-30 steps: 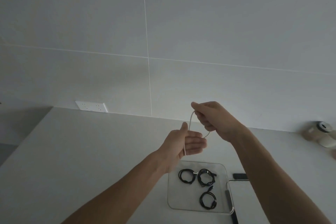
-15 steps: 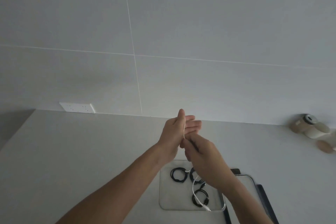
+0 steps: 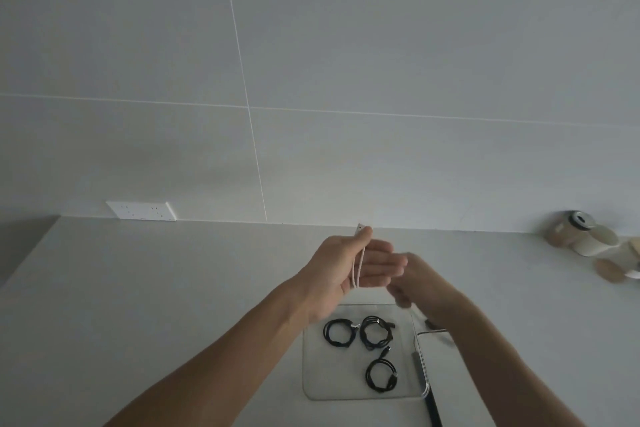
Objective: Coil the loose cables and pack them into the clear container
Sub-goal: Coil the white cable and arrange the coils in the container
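My left hand (image 3: 341, 265) is raised above the clear container (image 3: 311, 374), its fingers straight and the thumb pinning a white cable (image 3: 357, 269) against the palm. Two strands of the cable run down across the palm, and its plug end sticks up past the thumb. My right hand (image 3: 412, 282) is blurred behind the left fingers, curled; what it holds is hidden. Three coiled black cables (image 3: 375, 333) lie inside the container on the white counter.
A lid or second clear tray (image 3: 420, 357) and a dark flat object (image 3: 434, 409) lie right of the container. A wall socket (image 3: 142, 211) sits at the back left. Beige rounded objects (image 3: 585, 236) stand at the far right by the wall.
My right hand has swung from below the left hand to behind its fingers, carrying the cable round. A second strand now lies across the left palm, and the hanging loop over the container is gone.
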{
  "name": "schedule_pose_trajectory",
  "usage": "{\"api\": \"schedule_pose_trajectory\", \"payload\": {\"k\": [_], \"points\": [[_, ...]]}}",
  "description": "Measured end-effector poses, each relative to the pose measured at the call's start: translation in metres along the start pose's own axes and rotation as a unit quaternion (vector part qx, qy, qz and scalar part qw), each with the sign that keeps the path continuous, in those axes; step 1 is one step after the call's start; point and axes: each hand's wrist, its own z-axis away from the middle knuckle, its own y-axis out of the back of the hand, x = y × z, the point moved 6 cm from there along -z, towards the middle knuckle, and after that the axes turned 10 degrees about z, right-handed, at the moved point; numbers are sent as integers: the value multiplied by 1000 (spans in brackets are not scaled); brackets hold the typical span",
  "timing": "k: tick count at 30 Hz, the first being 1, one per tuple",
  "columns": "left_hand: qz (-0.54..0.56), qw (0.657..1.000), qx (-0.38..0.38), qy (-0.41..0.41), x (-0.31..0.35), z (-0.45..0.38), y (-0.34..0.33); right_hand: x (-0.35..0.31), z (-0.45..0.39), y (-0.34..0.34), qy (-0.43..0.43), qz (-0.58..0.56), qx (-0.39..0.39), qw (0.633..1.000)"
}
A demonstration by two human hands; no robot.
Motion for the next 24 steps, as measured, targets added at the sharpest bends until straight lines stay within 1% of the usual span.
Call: {"api": "schedule_pose_trajectory", "payload": {"k": [3,5,8,10,12,13,15,16,18,20,22,24], "points": [[-69,996,45,25,-13,-1,13,-11,-12,13,-36,37,-15,999],[-88,993,76,14,-16,-4,20,-16,-18,15,-48,89,5,995],[-144,983,113,-1,-17,-9,31,-28,-16,11,-49,92,25,994],[-177,976,124,-11,-17,-11,34,-37,-10,7,-39,138,55,988],[-191,973,128,-24,-17,-11,33,-47,-1,0,-6,194,105,975],[-180,975,130,-27,-17,-12,33,-50,5,-6,11,199,124,972],[-118,984,132,-35,-15,-15,33,-48,17,-23,38,162,138,976],[-74,988,131,-39,-13,-17,33,-45,22,-32,49,135,140,980],[28,992,120,-40,-12,-21,30,-37,33,-49,44,81,146,985],[132,984,115,-30,-13,-24,27,-29,43,-61,30,1,139,990],[195,976,98,-11,-15,-24,29,-18,51,-62,18,-94,133,987],[254,965,62,-16,-11,-24,31,-4,56,-60,-4,-230,110,967]]}}
